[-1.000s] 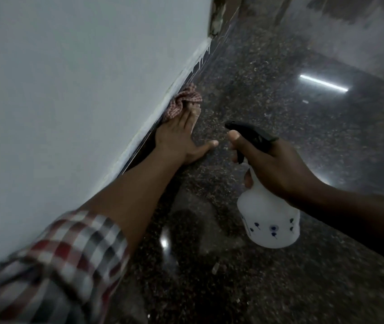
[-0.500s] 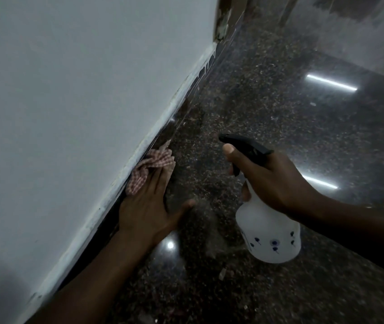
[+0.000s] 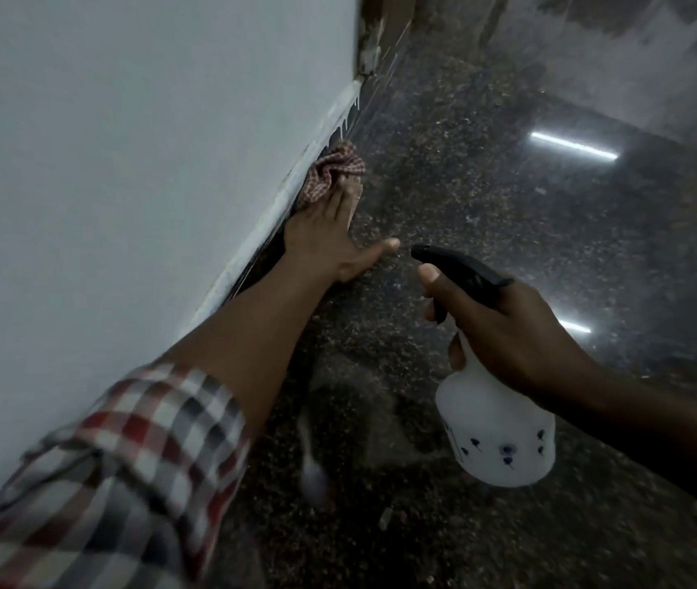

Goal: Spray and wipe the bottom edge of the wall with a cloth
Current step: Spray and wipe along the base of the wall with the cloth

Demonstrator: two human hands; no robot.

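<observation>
A pale wall [image 3: 125, 184] fills the left side; its bottom edge [image 3: 261, 231] runs diagonally to the far corner above a dark skirting strip. My left hand [image 3: 329, 235] lies flat with fingers stretched forward, pressing a crumpled red-and-white checked cloth [image 3: 329, 172] against that bottom edge. The thumb sticks out to the right over the floor. My right hand [image 3: 503, 333] holds a white spray bottle [image 3: 495, 431] with small dark flower prints, gripped at its black trigger head, nozzle pointing left toward the wall. The bottle hangs above the floor.
The floor [image 3: 508, 206] is dark speckled polished stone with bright reflections of tube lights. A wooden door frame [image 3: 385, 31] stands at the far end of the wall. My left sleeve [image 3: 104, 482] is checked red, white and grey.
My left hand has pushed the cloth forward along the bottom edge, away from me, after pulling it back half a second ago. The right hand and bottle have barely moved.
</observation>
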